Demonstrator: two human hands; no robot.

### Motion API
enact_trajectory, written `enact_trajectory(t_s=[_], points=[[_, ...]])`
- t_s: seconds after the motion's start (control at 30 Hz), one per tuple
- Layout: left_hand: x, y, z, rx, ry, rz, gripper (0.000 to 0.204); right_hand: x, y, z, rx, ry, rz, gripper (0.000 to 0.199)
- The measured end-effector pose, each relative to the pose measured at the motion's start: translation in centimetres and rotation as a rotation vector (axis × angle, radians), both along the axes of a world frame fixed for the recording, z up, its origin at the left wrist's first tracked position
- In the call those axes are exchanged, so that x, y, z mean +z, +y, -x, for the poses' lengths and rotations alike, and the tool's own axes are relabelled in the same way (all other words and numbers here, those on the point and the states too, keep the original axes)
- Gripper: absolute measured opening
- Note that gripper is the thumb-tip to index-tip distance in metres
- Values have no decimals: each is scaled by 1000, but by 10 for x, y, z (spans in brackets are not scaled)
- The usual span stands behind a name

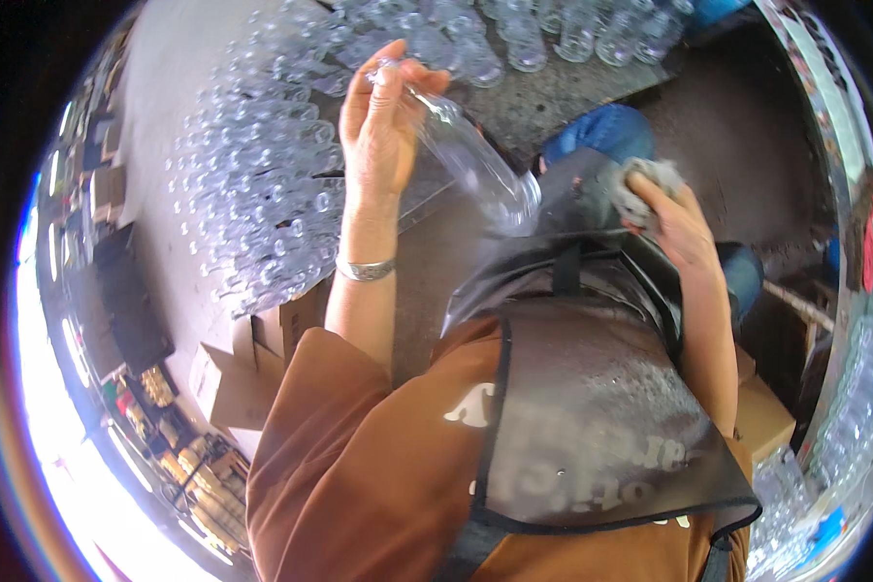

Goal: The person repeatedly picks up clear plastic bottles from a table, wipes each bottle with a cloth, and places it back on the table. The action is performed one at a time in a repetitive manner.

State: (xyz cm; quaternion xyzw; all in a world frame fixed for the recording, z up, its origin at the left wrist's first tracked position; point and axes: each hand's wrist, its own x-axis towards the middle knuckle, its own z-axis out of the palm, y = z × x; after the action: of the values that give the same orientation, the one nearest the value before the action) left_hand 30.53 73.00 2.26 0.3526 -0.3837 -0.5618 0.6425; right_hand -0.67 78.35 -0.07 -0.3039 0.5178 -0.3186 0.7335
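Raised at the upper middle, my left hand [383, 126] has its fingers closed round the narrow end of a clear glass vessel [466, 145]. The vessel slants down to the right, its wider, rimmed end above my lap; I cannot tell its exact kind. Over my right knee, my right hand [677, 218] grips a crumpled grey-white cloth [640, 194], with the thumb on top of it. Cloth and glass are apart. A dark, wet-looking apron [601, 398] covers my front and lap.
Many similar clear glass pieces [262, 184] stand close together beyond and left of my left hand. Cardboard boxes [233, 383] sit at the left, and another box [761, 422] is by my right elbow. More clear glassware [858, 398] is at the far right.
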Motion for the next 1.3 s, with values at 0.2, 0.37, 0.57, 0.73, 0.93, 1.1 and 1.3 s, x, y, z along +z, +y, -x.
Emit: enact_trajectory(t_s=[0.2, 0.37, 0.57, 0.73, 0.93, 1.1, 1.3], points=[[-37, -10, -106, 382, -913, -38, 32, -22, 11, 34, -289, -133, -61, 20], [-76, -9, -161, 494, -1275, -267, 33, -31, 20, 35, -309, -149, -74, 19], [-96, 7, -187, 426, -1422, -289, 27, -27, 16, 28, -298, -112, -84, 19], [-104, 13, -191, 415, -1438, -355, 25, -27, 14, 24, -294, -100, -107, 18], [-107, 16, -198, 409, -1471, -388, 26, -31, 11, 23, -296, -88, -115, 18], [-97, 23, -200, 321, -1540, -545, 34, -35, 6, 20, -260, -114, -120, 18], [-62, -13, -187, 409, -1452, -311, 52, -38, -4, 14, -263, -74, -156, 19]])
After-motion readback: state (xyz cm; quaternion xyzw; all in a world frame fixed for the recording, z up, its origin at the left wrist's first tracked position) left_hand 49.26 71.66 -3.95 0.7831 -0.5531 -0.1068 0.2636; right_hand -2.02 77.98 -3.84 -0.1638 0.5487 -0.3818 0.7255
